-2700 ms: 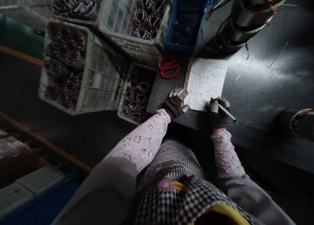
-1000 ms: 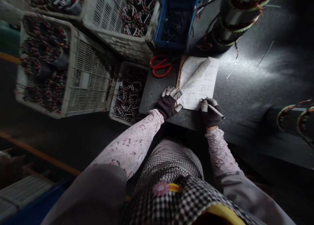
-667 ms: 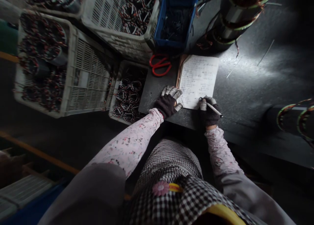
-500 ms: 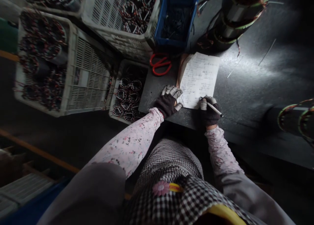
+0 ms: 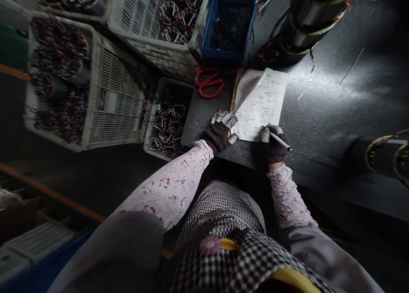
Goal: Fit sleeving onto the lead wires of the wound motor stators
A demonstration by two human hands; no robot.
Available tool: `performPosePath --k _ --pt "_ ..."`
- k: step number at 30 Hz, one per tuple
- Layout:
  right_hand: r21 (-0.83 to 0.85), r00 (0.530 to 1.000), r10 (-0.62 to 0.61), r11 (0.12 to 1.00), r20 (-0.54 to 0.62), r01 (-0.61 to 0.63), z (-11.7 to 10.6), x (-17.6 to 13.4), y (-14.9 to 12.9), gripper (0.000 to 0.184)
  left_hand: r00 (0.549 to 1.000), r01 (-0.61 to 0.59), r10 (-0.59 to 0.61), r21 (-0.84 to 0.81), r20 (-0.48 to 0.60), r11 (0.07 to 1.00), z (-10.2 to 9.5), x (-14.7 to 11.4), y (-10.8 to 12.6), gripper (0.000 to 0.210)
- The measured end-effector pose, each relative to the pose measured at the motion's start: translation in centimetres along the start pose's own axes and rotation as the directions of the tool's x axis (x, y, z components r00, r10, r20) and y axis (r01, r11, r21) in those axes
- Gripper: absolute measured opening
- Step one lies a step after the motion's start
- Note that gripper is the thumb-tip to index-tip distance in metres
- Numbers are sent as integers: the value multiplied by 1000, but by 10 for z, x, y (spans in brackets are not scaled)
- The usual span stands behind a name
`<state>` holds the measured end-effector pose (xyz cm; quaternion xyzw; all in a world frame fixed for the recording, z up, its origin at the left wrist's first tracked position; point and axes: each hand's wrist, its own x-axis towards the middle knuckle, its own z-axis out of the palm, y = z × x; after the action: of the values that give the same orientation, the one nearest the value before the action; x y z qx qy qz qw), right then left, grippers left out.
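A notebook point(image 5: 263, 103) with handwriting on its page lies on the dark table, and the upper left part of a leaf is curled up. My left hand point(image 5: 222, 129), in a dark glove with pale wrapped fingertips, lies with its fingers spread at the notebook's lower left edge. My right hand point(image 5: 273, 143), gloved alike, is closed round a white pen point(image 5: 280, 140) at the page's lower right corner. The pen's tip is hidden by the fingers. Scissors with red handles point(image 5: 209, 83) lie just beyond my left hand.
Plastic crates point(image 5: 119, 101) full of wound coil parts stand at the left, with a smaller crate point(image 5: 148, 142) against the table. A blue bin point(image 5: 206, 48) sits behind the scissors. Metal stators point(image 5: 306, 24) with copper windings stand at the back right, another stator point(image 5: 383, 154) at far right.
The notebook's top leaf has lifted and curled further over at its upper left. Both hands stay almost where they were. The view has shifted slightly.
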<state>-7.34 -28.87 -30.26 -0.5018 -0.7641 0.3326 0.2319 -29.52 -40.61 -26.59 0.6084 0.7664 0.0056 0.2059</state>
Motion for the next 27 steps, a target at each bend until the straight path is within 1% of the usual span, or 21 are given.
performPosePath --k 5,8,14,19,23,27 --pt "1 999 13 1000 52 -13 0 2 -1 34 1000 0 0 -10 -13 1000 4 2 -2 76" --pt "-9 999 24 1000 43 -23 -2 1 -3 32 1000 -1 1 -9 -18 1000 6 2 -2 76" --pt "-10 1000 -26 1000 12 27 -2 1 -6 39 1000 0 0 4 -13 1000 6 1 -2 77" --pt "-43 1000 9 999 19 -8 0 -1 -4 30 1000 -3 3 1 -4 1000 5 0 -3 77" --pt "-37 1000 -19 999 5 19 2 -2 0 35 1000 6 -6 5 9 1000 3 0 -2 76" --pt "-65 999 -41 997 -2 41 2 0 3 35 1000 11 -12 11 27 1000 -1 0 0 77"
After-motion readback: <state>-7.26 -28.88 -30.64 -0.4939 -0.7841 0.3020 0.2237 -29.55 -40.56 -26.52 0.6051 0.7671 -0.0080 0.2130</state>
